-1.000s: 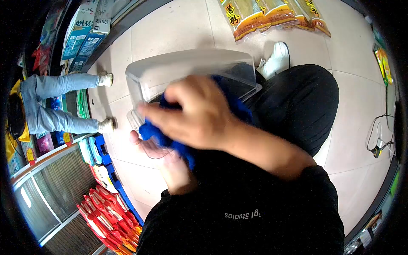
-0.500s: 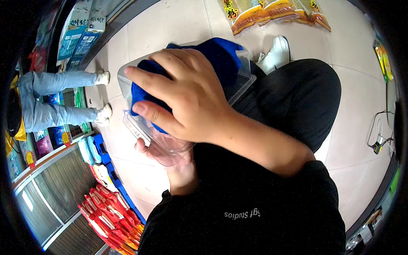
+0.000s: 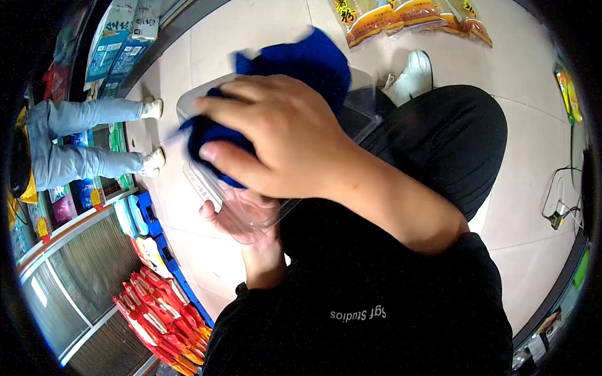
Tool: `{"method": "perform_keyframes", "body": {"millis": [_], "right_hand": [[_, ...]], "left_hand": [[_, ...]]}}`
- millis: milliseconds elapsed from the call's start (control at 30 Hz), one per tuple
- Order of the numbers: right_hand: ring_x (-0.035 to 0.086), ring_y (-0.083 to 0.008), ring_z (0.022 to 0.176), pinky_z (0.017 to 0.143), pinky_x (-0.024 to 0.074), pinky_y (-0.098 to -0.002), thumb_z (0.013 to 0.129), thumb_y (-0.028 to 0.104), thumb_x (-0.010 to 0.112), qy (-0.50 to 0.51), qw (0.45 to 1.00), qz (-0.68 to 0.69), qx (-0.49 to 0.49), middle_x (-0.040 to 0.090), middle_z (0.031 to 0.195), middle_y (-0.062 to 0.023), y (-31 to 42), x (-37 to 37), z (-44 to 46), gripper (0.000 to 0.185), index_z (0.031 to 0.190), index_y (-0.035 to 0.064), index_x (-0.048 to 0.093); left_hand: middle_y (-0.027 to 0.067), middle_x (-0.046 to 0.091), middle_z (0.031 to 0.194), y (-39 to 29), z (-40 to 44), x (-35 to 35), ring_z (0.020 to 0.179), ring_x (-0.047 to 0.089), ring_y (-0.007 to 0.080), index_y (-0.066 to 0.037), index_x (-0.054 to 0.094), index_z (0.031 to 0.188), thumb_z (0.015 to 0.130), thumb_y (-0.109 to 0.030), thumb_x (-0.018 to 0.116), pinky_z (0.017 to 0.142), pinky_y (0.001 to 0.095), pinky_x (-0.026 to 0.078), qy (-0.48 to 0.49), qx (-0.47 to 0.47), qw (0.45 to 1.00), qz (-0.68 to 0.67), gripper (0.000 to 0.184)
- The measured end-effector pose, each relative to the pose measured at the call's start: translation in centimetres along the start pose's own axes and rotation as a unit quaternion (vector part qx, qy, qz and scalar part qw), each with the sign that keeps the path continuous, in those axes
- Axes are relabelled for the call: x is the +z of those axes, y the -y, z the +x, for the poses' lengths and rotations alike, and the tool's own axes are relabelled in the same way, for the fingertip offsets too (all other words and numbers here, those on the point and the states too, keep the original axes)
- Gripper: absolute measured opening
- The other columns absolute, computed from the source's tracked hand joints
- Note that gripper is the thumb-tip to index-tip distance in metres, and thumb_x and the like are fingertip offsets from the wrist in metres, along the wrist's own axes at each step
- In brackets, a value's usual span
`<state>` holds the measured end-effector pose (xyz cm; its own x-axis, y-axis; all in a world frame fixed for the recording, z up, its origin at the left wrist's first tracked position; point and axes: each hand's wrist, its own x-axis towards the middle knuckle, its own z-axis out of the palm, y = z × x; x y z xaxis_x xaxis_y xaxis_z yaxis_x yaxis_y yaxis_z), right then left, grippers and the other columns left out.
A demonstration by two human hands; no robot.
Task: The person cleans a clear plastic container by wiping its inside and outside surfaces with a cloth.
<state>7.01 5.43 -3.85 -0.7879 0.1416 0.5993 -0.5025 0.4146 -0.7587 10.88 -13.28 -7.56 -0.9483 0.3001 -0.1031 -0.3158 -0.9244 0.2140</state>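
A clear plastic container point(image 3: 251, 229) is held tilted in front of my lap. My left hand point(image 3: 248, 210) supports it from underneath at the near left end, seen partly through the plastic, with its thumb by a white label point(image 3: 202, 188). My right hand point(image 3: 282, 135) is closed around a dark blue cloth point(image 3: 307, 66) on the container. Part of the cloth bunches under the fingers and thumb, and a loose part sticks up beyond the knuckles. The hand and cloth hide much of the container, and the cloth's edges are blurred.
Packaged goods point(image 3: 407, 22) lie on the tiled floor ahead, near a white shoe point(image 3: 414, 78). Another person's legs point(image 3: 94, 119) are at the left beside shelves. Red packets point(image 3: 160, 313) stand at lower left. A cable point(image 3: 555, 207) lies at the right.
My right hand has shifted slightly with the cloth. The loose part of the cloth has lifted away from the container's far side. My left hand keeps its hold on the container.
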Motion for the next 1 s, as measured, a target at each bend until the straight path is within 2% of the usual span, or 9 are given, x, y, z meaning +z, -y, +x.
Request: {"method": "perform_keyframes", "body": {"millis": [133, 200, 367, 567, 633, 700, 833, 900, 1000], "right_hand": [[0.064, -0.0330, 0.084, 0.073, 0.0507, -0.0433, 0.084, 0.048, 0.056, -0.022, 1.000, 0.013, -0.009, 0.066, 0.095, -0.0133, -1.9, 0.2, -0.4, 0.042, 0.101, 0.0105, 0.066], [0.063, -0.0359, 0.085, 0.075, 0.0496, -0.0453, 0.088, 0.045, 0.047, 0.073, 0.982, -0.006, 0.177, 0.065, 0.095, -0.0161, -4.7, -1.3, -1.5, 0.043, 0.094, 0.0078, 0.067], [0.059, -0.0372, 0.101, 0.089, 0.0446, -0.0382, 0.086, 0.044, 0.044, 0.148, 0.906, -0.016, 0.396, 0.061, 0.106, -0.0240, -12.3, -2.7, -3.6, 0.051, 0.107, 0.0015, 0.063], [0.063, -0.0377, 0.087, 0.079, 0.0475, -0.0386, 0.086, 0.043, 0.047, 0.182, 0.864, -0.037, 0.469, 0.065, 0.091, -0.0248, -12.9, -2.7, -3.7, 0.050, 0.099, -0.0020, 0.064], [0.063, -0.0383, 0.082, 0.075, 0.0480, -0.0388, 0.086, 0.039, 0.052, 0.106, 0.896, -0.019, 0.431, 0.065, 0.085, -0.0251, -12.5, -2.4, -4.7, 0.046, 0.096, -0.0043, 0.064], [0.063, -0.0373, 0.082, 0.075, 0.0479, -0.0382, 0.086, 0.036, 0.055, 0.089, 0.906, -0.024, 0.413, 0.064, 0.084, -0.0258, -12.4, -1.7, -5.4, 0.043, 0.096, -0.0045, 0.063], [0.065, -0.0348, 0.078, 0.072, 0.0495, -0.0347, 0.086, 0.030, 0.059, 0.058, 0.923, 0.001, 0.382, 0.066, 0.084, -0.0224, -9.8, -1.3, -6.2, 0.036, 0.101, -0.0026, 0.063], [0.065, -0.0340, 0.081, 0.075, 0.0498, -0.0344, 0.085, 0.026, 0.061, 0.002, 0.944, 0.029, 0.330, 0.066, 0.085, -0.0210, -7.8, -0.7, -7.0, 0.033, 0.101, -0.0024, 0.063], [0.061, -0.0350, 0.099, 0.085, 0.0479, -0.0362, 0.082, 0.021, 0.066, 0.008, 0.962, 0.058, 0.268, 0.061, 0.109, -0.0218, -5.3, -0.2, -8.0, 0.037, 0.112, -0.0002, 0.059]], "left_hand": [[0.0067, 0.042, 0.131, -0.8, 0.0, 1.0, 0.118, 0.043, 0.0230, -0.015, 0.035, 0.139, 0.083, -0.029, 0.061, 0.088, 0.0423, 0.044, 0.034, -0.060, 0.996, 0.062, 0.063], [0.0021, 0.048, 0.114, -2.3, 0.2, 0.0, 0.102, 0.047, 0.0159, -0.015, 0.045, 0.134, 0.085, -0.029, 0.060, 0.081, 0.0355, 0.043, 0.096, -0.121, 0.985, 0.075, 0.053], [0.0104, 0.060, 0.103, -2.7, -0.7, -0.3, 0.091, 0.060, 0.0214, -0.006, 0.051, 0.125, 0.079, -0.028, 0.062, 0.084, 0.0358, 0.052, 0.012, -0.078, 0.996, 0.035, 0.053], [0.0163, 0.064, 0.102, -4.4, -2.0, -0.6, 0.086, 0.065, 0.0248, 0.003, 0.054, 0.116, 0.083, -0.024, 0.055, 0.080, 0.0330, 0.056, -0.117, -0.074, 0.988, -0.062, 0.042], [0.0173, 0.065, 0.097, -4.1, -2.8, -0.2, 0.080, 0.066, 0.0241, 0.003, 0.055, 0.112, 0.087, -0.020, 0.048, 0.075, 0.0312, 0.057, -0.181, -0.046, 0.968, 0.169, 0.035], [0.0150, 0.065, 0.087, -4.6, -3.4, -0.8, 0.072, 0.065, 0.0206, 0.003, 0.055, 0.108, 0.091, -0.019, 0.043, 0.063, 0.0284, 0.056, -0.242, -0.019, 0.953, 0.182, 0.030], [0.0078, 0.058, 0.071, -6.9, -5.2, -3.8, 0.056, 0.056, 0.0148, 0.001, 0.053, 0.101, 0.094, -0.025, 0.042, 0.049, 0.0258, 0.049, -0.314, -0.023, 0.848, 0.426, 0.030], [0.0103, 0.061, 0.081, -8.7, -6.0, -6.4, 0.063, 0.059, 0.0153, 0.004, 0.052, 0.108, 0.093, -0.025, 0.046, 0.053, 0.0255, 0.049, -0.491, 0.054, 0.678, 0.545, 0.033], [0.0169, 0.056, 0.112, -10.8, -7.9, -6.9, 0.096, 0.057, 0.0213, 0.006, 0.047, 0.122, 0.091, -0.022, 0.050, 0.079, 0.0318, 0.048, -0.444, 0.057, 0.628, 0.637, 0.042]]}}
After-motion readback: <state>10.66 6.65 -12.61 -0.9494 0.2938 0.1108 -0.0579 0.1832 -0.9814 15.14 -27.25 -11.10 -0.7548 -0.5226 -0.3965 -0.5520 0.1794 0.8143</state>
